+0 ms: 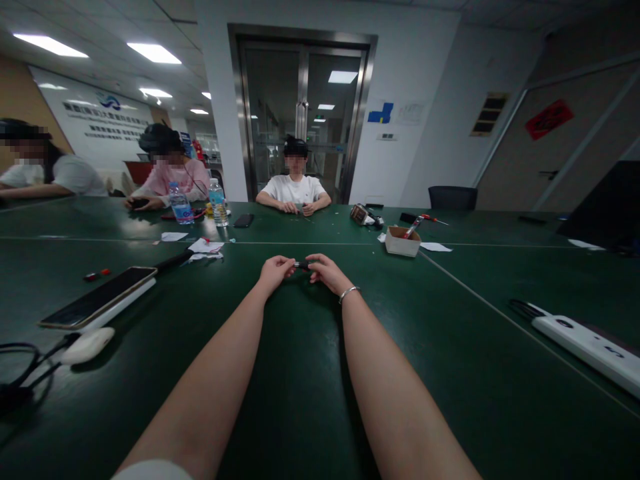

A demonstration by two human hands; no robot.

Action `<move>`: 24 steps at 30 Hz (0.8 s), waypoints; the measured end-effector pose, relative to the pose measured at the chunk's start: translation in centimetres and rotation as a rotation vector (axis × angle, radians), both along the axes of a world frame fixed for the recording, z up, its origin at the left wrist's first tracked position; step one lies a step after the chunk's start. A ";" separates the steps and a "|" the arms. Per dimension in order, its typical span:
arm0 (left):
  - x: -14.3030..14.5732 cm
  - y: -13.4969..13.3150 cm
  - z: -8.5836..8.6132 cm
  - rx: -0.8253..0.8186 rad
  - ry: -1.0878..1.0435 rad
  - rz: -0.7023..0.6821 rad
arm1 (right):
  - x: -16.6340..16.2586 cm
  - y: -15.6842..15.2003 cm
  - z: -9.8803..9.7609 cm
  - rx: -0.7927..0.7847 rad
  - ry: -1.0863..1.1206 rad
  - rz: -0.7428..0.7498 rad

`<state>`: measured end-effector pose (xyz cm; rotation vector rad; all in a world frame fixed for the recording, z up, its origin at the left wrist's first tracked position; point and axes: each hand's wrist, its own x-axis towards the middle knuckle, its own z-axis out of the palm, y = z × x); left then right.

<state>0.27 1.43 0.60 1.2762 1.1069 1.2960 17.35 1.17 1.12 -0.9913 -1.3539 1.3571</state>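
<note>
Both arms reach out over the dark green table [295, 373]. Between my hands is a small black piece with a silvery end [301, 265], too small and dark to name. My left hand [276, 273] pinches its silvery end between thumb and fingertips. At the black end, my right hand [326, 272] closes its thumb and forefinger, while its other fingers curl below. A silver bracelet [349, 294] circles my right wrist. The piece is held just above the table, and the fingers partly cover it.
Left lie a phone [103, 297], a white device with black cables [89, 345] and paper scraps [206, 247]. Bottles [181, 203] stand beyond. A small open box [403, 242] is right of centre, a white power strip [585, 340] far right. A person [295, 190] sits opposite; others sit left.
</note>
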 end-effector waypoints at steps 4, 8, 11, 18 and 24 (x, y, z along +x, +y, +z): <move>0.0 0.0 0.0 -0.017 0.027 -0.049 | 0.1 0.1 -0.2 -0.024 0.030 -0.003; -0.1 -0.2 0.1 -0.002 0.066 -0.133 | 0.2 0.2 -0.4 -0.039 0.068 -0.024; -0.2 -0.3 0.0 0.011 0.096 -0.142 | 0.2 0.3 -0.4 -0.046 0.077 -0.022; 0.1 -0.1 -0.1 -0.016 0.163 -0.125 | 0.3 0.1 -0.2 -0.044 0.070 -0.002; 0.0 0.3 -0.2 -0.015 0.197 -0.116 | 0.2 0.0 -0.1 -0.049 0.065 0.004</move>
